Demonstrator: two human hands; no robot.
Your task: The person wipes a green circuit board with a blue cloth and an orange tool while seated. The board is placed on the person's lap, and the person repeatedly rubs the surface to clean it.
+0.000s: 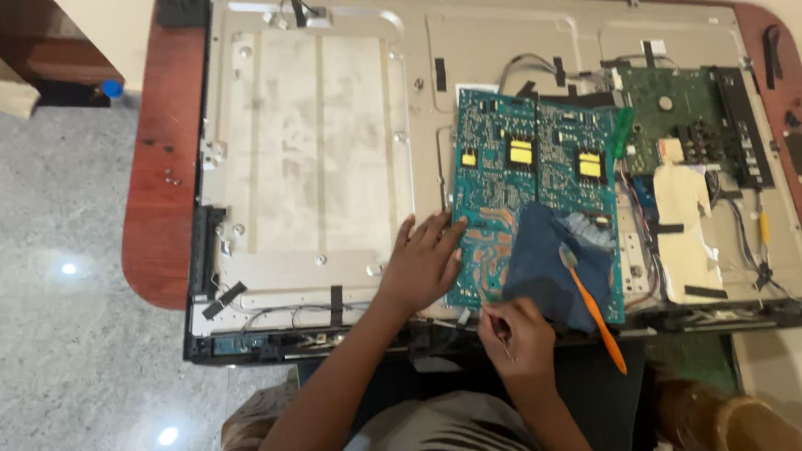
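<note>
Your left hand [422, 261] lies flat and open on the teal circuit board [518, 192] atop the opened TV back [311, 145]. Your right hand [514, 335] pinches 1 thin tool [505, 336]. The board looks stiff, light and fragile; hold its edges.

Matt metal panel [313, 155], glossy wooden table [154, 173]

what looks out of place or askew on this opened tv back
The teal circuit board lies loose on the metal back panel, slightly skewed to its edges. A dark blue cloth and an orange-handled toothbrush rest on it. The left hand presses its edge; the right hand grips a thin tool.
</note>
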